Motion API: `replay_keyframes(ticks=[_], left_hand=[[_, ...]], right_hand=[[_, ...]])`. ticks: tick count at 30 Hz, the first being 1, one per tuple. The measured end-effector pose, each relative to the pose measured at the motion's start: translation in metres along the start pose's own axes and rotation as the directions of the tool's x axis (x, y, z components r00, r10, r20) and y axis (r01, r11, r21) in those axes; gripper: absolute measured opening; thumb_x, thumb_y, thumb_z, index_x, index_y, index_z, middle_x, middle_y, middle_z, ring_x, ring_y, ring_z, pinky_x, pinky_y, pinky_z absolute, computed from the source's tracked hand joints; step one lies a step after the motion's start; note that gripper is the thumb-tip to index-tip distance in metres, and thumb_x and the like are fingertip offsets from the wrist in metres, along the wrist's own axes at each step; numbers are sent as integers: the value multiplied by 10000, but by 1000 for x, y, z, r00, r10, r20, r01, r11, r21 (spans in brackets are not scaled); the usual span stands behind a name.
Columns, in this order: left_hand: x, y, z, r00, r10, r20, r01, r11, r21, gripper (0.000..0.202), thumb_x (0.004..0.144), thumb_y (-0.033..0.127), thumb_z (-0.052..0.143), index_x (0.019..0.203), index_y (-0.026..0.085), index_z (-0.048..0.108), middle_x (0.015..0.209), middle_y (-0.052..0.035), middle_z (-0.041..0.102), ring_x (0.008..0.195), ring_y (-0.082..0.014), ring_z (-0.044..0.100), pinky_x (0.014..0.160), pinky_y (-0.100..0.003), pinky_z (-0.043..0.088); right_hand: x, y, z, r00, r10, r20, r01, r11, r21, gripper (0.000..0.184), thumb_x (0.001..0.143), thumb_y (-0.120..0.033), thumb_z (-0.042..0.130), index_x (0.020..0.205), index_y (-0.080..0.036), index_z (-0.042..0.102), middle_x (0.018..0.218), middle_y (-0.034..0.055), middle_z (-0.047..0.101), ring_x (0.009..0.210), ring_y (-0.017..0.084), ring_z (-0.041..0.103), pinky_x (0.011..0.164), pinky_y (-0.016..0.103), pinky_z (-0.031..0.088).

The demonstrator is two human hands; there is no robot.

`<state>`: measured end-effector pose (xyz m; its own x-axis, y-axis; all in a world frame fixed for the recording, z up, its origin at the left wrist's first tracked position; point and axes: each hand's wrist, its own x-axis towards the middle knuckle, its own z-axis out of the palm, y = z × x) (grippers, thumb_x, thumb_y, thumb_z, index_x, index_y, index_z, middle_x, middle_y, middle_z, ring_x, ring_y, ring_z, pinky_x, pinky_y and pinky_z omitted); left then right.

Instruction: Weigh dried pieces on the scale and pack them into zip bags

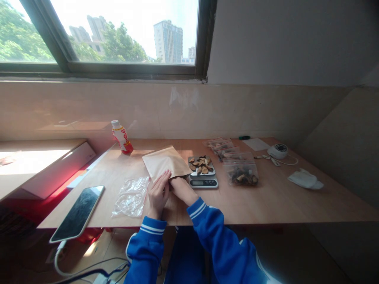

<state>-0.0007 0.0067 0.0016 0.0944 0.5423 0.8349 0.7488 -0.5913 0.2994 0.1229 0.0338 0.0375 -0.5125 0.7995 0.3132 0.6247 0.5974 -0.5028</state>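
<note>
A brown paper bag (164, 159) lies tilted on the table, its mouth toward me. With fingers over its near edge, my left hand (159, 193) holds the bag. My right hand (182, 189) reaches into the mouth, and its fingers are hidden inside. Just right of the bag, a small digital scale (203, 182) carries dried brown slices (201, 165) on its metal plate. Beside my left wrist lies a clear plastic zip bag (132, 197), flat and crumpled.
Filled zip bags (242, 173) line up right of the scale. Further right are a white dome camera (277, 150) with its cable and a white folded mask-like item (304, 179). A drink bottle (122, 138) stands back left; a charging phone (78, 213) overhangs the front left edge.
</note>
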Motion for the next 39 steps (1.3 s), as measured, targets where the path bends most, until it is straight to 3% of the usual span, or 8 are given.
replay_keyframes(ticks=[4, 8, 13, 17, 20, 24, 34, 39], left_hand=[[-2, -2, 0, 999, -29, -19, 29, 1000, -4, 420, 901, 117, 412, 1289, 209, 543, 1247, -99, 634, 1188, -224, 573, 982, -419, 493], [-4, -2, 1, 996, -69, -64, 69, 998, -12, 421, 912, 124, 399, 1304, 207, 529, 1256, -103, 628, 1195, -218, 568, 991, -416, 486], [-4, -1, 1, 995, -87, -52, 86, 996, -20, 411, 921, 139, 392, 1304, 206, 527, 1260, -103, 625, 1201, -220, 562, 1003, -425, 474], [-1, 1, 1, 993, -92, -74, 91, 996, -27, 394, 917, 132, 403, 1276, 201, 550, 1246, -105, 634, 1193, -219, 570, 999, -424, 478], [1, 3, 0, 992, -100, -82, 98, 995, -26, 381, 918, 139, 404, 1256, 206, 566, 1236, -99, 642, 1186, -217, 575, 994, -421, 483], [1, 3, 0, 993, -95, -70, 94, 995, -21, 374, 914, 142, 413, 1244, 205, 577, 1221, -95, 651, 1183, -221, 577, 994, -418, 481], [-2, 0, 3, 962, -169, -214, 167, 986, -29, 382, 919, 155, 440, 1286, 184, 543, 1248, -107, 633, 1172, -211, 585, 985, -372, 491], [-1, 3, 4, 922, -244, -301, 246, 969, -30, 390, 921, 163, 452, 1300, 208, 534, 1273, -88, 619, 1180, -199, 579, 986, -335, 494]], right_hand=[[-13, -1, -7, 1000, -14, 17, 16, 991, -129, 270, 873, -35, 442, 1027, -100, 654, 988, 144, 694, 950, 243, 651, 868, 360, 511], [-35, 1, -19, 988, -71, -139, 67, 997, -36, 239, 903, -143, 500, 1108, -161, 623, 1085, 109, 652, 1040, 221, 599, 904, 382, 510], [-60, 7, -55, 939, -106, -327, 167, 972, 165, 266, 893, -258, 566, 1152, -235, 623, 1060, 55, 648, 1030, 189, 594, 942, 355, 486], [-63, 37, -75, 902, 11, -431, 40, 993, 110, 266, 893, -259, 548, 1140, -245, 646, 1025, 67, 628, 1005, 211, 586, 923, 374, 482], [-56, 68, -72, 888, 93, -451, -116, 993, -24, 273, 875, -235, 549, 1121, -212, 666, 1020, 89, 611, 986, 237, 561, 918, 407, 475], [-42, 90, -57, 912, 137, -386, -206, 968, -144, 266, 850, -198, 563, 1083, -176, 690, 1062, 116, 614, 1009, 272, 530, 909, 440, 458], [-37, 75, -45, 960, 89, -267, -165, 946, -280, 319, 860, -149, 507, 1140, -198, 652, 1128, 110, 594, 1062, 278, 490, 919, 444, 391], [-38, 69, -45, 943, 90, -319, -188, 938, -291, 387, 856, -107, 469, 1215, -178, 596, 1200, 138, 563, 1084, 294, 487, 935, 469, 373]])
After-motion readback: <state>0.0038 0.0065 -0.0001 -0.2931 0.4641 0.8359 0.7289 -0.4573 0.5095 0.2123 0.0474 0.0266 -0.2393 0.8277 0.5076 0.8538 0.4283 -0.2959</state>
